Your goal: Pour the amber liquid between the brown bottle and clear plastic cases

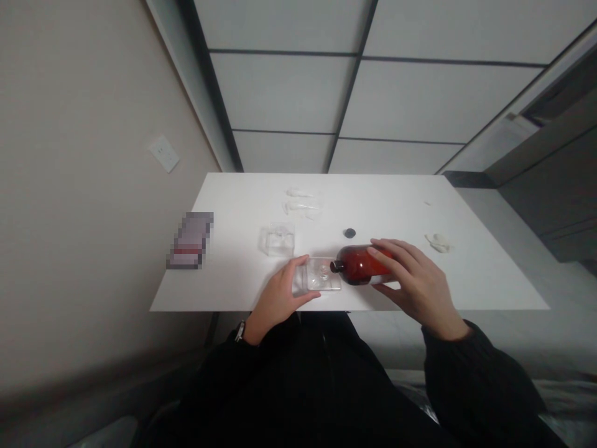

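Note:
My left hand (pixel 276 297) is closed around the left end of a clear square container (pixel 329 280), thumb and fingers on opposite sides. In my right hand (pixel 417 280) is an amber-red bottle (pixel 358 264) with a dark neck, tipped nearly onto its side. The uncapped mouth points left, at the container's right part. Whether liquid is flowing out, I cannot tell. A small black cap (pixel 349 233) lies on the white table (pixel 396 199) beyond the bottle. Just past my left hand stands another clear square container (pixel 280 242).
Clear plastic pieces (pixel 303 202) lie toward the table's far edge. At the right is a crumpled pale scrap (pixel 438 242). A blurred-out flat item (pixel 190 242) rests at the left edge. The wall with a socket (pixel 164 154) rises on the left.

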Motion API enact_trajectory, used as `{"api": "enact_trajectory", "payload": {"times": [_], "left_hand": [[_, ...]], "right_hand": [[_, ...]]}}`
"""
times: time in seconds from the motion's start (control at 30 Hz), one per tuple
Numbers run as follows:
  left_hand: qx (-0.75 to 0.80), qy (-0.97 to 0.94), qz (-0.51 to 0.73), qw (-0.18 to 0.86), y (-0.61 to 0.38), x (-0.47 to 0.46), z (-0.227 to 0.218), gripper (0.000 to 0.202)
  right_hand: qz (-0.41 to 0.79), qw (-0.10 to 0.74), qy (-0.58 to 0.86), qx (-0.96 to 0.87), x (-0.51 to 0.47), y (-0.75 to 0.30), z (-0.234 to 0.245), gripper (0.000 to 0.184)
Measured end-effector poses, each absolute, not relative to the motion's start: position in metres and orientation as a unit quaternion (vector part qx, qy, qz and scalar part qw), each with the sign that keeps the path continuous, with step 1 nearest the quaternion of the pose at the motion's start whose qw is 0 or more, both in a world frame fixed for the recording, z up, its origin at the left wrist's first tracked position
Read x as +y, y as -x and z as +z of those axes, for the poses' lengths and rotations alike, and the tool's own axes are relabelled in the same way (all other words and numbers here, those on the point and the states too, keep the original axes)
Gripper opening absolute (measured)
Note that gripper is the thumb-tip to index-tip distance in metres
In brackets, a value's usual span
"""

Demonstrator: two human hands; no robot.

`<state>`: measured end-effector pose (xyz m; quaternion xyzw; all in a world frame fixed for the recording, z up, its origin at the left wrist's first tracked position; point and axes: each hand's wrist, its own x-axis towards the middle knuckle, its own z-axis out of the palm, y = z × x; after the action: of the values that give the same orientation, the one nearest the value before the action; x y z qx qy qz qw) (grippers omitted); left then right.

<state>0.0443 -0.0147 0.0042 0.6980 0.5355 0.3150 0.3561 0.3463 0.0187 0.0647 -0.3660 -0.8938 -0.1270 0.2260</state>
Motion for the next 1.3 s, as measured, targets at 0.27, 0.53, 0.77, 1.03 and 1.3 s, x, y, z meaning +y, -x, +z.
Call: {"api": "enact_trajectory", "payload": {"times": [0.27, 0.53, 0.77, 1.03, 1.3], "left_hand": [[0.539, -0.700, 0.310, 0.352, -0.0437, -0.0145, 0.0037, 0.072], [0.537, -0.702, 0.311, 0.349, -0.0435, -0.0146, 0.0053, 0.071], [0.536, -0.704, 0.314, 0.346, -0.0445, -0.0147, 0.0020, 0.072], [0.535, -0.703, 0.315, 0.348, -0.0437, -0.0149, 0.0027, 0.073], [0.535, -0.702, 0.312, 0.352, -0.0445, -0.0144, 0.0041, 0.073]], "right_hand": [[-0.133, 0.221, 0.370, -0.892, 0.0189, -0.3481, 0.0615, 0.058], [-0.134, 0.229, 0.368, -0.891, 0.0189, -0.3448, 0.0652, 0.059], [-0.133, 0.226, 0.365, -0.893, 0.0190, -0.3444, 0.0679, 0.059], [-0.128, 0.224, 0.367, -0.894, 0.0195, -0.3445, 0.0679, 0.064], [-0.127, 0.222, 0.365, -0.895, 0.0194, -0.3442, 0.0698, 0.067]]}}
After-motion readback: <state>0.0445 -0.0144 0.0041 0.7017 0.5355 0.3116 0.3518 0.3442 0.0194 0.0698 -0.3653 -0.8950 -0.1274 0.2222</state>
